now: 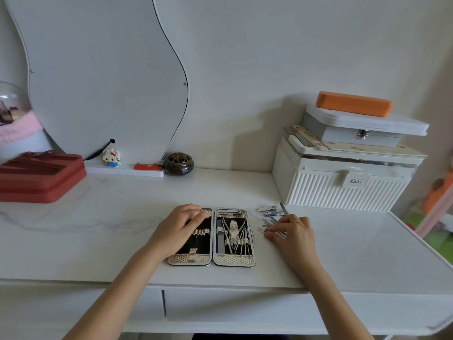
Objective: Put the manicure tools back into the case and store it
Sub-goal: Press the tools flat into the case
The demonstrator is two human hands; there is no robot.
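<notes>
Now two hands (180,228) (291,231) flank one open case (234,260), two clippers (270,211).

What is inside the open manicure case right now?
The manicure case holds nippers, a file and thin probes in its right half. The left half shows empty elastic loops; the left hand covers part of it, so tools under it cannot be ruled out.
</notes>
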